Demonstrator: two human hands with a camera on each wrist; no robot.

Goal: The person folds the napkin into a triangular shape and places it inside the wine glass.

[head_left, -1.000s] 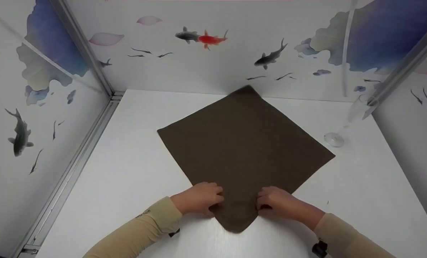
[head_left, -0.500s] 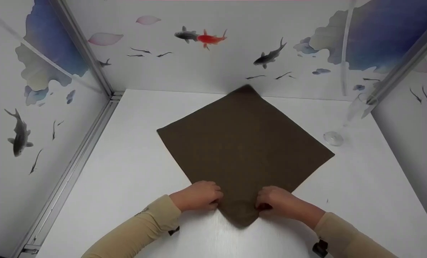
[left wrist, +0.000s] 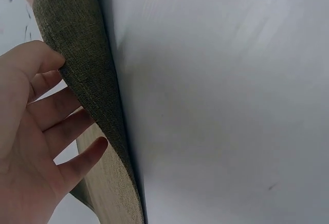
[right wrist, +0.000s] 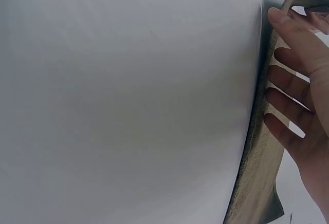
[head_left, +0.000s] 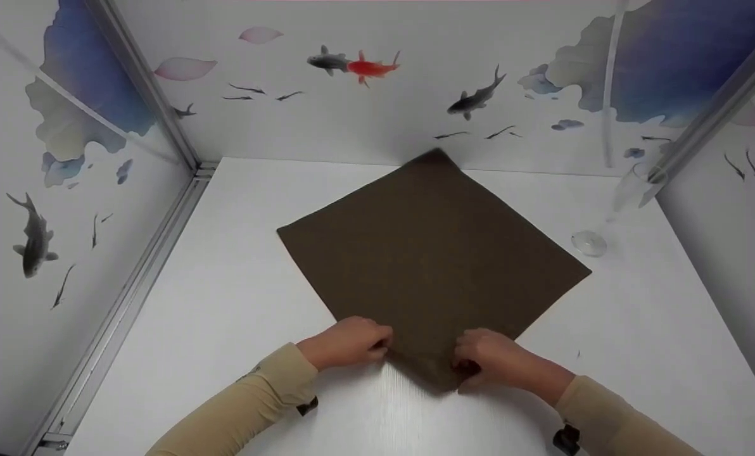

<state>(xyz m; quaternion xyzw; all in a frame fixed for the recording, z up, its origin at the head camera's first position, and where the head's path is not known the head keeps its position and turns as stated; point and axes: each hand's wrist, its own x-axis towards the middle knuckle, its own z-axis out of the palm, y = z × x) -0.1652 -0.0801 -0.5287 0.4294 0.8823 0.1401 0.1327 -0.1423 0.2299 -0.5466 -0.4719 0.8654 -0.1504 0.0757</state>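
Tan cloth makes up both the left sleeve (head_left: 225, 408) and the right sleeve (head_left: 624, 415), softly creased and finished with a broad left cuff (head_left: 294, 373) and right cuff (head_left: 583, 399) above a bare left hand (head_left: 349, 342) and right hand (head_left: 490, 356). A small dark marking (head_left: 249, 373), too blurred to read, edges the left sleeve. A black fitting (head_left: 308, 406) peeks from beneath each cuff.

The left hand (head_left: 350, 342) and right hand (head_left: 490, 358) hide parts of the cloth's (head_left: 434, 253) near edges; each wrist view crops its hand. Sleeves (head_left: 238, 402) and tabletop (head_left: 213, 266) run off the head view's near side. The glass's (head_left: 631, 190) stem (far right) is barely visible.
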